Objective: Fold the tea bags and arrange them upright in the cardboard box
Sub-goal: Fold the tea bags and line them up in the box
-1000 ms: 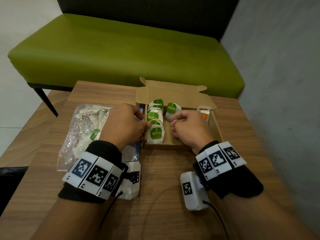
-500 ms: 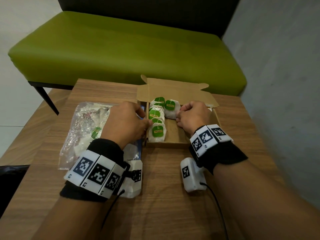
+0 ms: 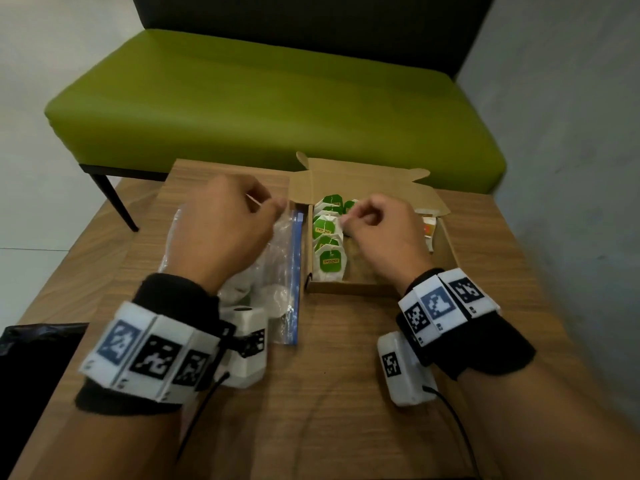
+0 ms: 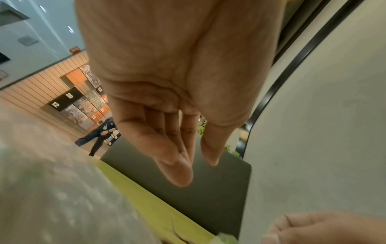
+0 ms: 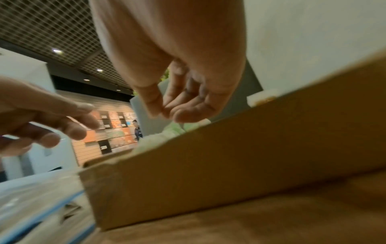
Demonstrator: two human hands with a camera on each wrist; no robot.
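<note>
So the right hand (image 3: pixel 379 233) is over the cardboard box (image 3: pixel 446 251), thumb and fingertips curled together around the second-row tea bag (image 3: pixel 349 206) at the far end. The head view suggests a pinch on its top edge, but the wrist view doesn't show paper between the fingers, so I can't tell if it's really gripped. The left hand (image 3: pixel 225 230) is above the zip bag (image 3: pixel 277 271) beside the box, fingers loosely bent with nothing in them.

My guess is the step is seating that bag upright to start row two. I'd go light on it: hold by the top fold, not the belly, and lean it on the neighbouring row (image 3: pixel 329 244) so it doesn't flop. The free hand could steady the row or go fetch another bag.

Material-wise: the bags are soft white filter paper, a bit puffy, each with a stiff green tag facing front, five or so standing along the left wall. The box is plain brown corrugated card, shallow, lid flap open at the back. The zip bag is crinkly clear plastic with a blue seal strip, on a wood-grain table (image 3: pixel 329 393)
</note>
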